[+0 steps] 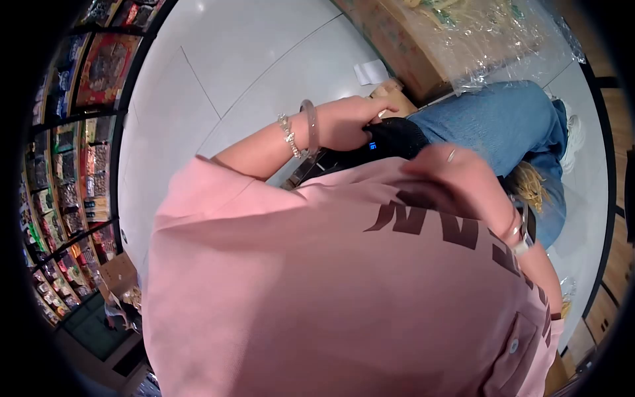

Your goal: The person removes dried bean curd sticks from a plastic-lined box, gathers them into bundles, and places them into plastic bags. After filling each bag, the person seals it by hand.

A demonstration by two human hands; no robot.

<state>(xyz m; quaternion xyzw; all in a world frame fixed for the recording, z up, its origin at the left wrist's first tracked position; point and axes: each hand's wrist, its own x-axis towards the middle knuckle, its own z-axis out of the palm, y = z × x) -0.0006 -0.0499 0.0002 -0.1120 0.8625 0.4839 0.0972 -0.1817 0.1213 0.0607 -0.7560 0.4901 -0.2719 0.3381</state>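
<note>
My left hand [354,122], with a bangle and a beaded bracelet at its wrist, is closed at the edge of a black device [387,140] with a small lit blue number. The device lies at my waist, just beyond the hem of my pink shirt [264,284]. My right hand [446,167] is smeared by motion and rests over the hem beside the device, its fingers mostly hidden. A bundle of dried yellowish strands [531,186] sits beyond my right forearm, against my jeans [486,126].
A cardboard box [397,46] stands ahead, with clear plastic wrap [493,49] and pale yellow strands on top. White paper [372,73] lies on the tiled floor [245,59] beside it. Shelves of packaged goods [83,159] line the left, with another open carton [119,274] below.
</note>
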